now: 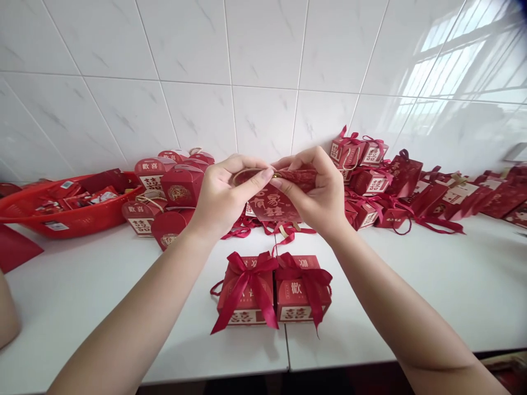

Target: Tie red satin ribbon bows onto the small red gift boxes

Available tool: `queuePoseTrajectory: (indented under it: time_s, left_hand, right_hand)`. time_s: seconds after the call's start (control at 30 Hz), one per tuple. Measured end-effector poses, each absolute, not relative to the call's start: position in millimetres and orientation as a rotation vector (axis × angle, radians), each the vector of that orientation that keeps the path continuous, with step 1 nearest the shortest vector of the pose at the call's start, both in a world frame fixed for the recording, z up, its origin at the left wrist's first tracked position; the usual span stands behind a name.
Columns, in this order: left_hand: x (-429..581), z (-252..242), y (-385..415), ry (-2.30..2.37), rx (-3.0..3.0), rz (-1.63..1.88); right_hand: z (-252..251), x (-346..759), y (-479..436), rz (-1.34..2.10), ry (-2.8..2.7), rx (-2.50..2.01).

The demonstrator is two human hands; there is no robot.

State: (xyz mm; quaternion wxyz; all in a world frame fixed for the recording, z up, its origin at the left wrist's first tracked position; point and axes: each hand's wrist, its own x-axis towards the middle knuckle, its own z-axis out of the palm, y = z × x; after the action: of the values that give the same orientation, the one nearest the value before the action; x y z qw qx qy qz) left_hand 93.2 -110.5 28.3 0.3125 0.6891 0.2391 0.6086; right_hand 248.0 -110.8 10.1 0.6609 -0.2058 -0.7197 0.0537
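Pinching the top of a pale-lettered red paper bag [274, 207], the left hand [224, 192] and the right hand [323, 192] are clamping their grip on it. The bag is hanging above the white surface [185, 354], beyond two ribbon-tied red cardboard boxes [288, 298].

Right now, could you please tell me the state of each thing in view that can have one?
Left hand: closed on the printed red item.
Right hand: closed on the same item.
Printed red item: held; open or shut unclear.
Left front box: closed, tied with a bow.
Right front box: closed, ribboned.
Red basket: holding packets.
Left-side boxes: grouped, some stacked.
Right-side boxes: piled, ribboned.
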Motion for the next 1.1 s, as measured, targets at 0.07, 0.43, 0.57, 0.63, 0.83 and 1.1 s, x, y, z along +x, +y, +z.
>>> queuePoseTrajectory:
  time_s: [0.07,0.43,0.57,0.63,0.83,1.1]
  left_hand:
    - [95,30,-113,0.645,1.87,1.655]
    - [118,15,-103,0.757,1.867,1.68]
    - [127,15,-105,0.73,1.865,1.654]
    - [132,18,-106,0.705,1.872,1.557]
    - [118,12,-92,0.836,1.856,1.278]
    - [35,-94,-48,1.391,1.82,1.296]
  right_hand:
    - [11,250,-114,0.125,-1.628,-0.481]
    - [0,268,-111,0.099,-1.605,-0.67]
    - [-1,276,-117,0.066,-1.595,-0.724]
    - [0,281,-120,0.041,-1.583,-0.747]
    - [0,323,-124,-0.139,-1.361,-0.875]
    - [-34,458,-111,-0.469,-0.515,-1.24]
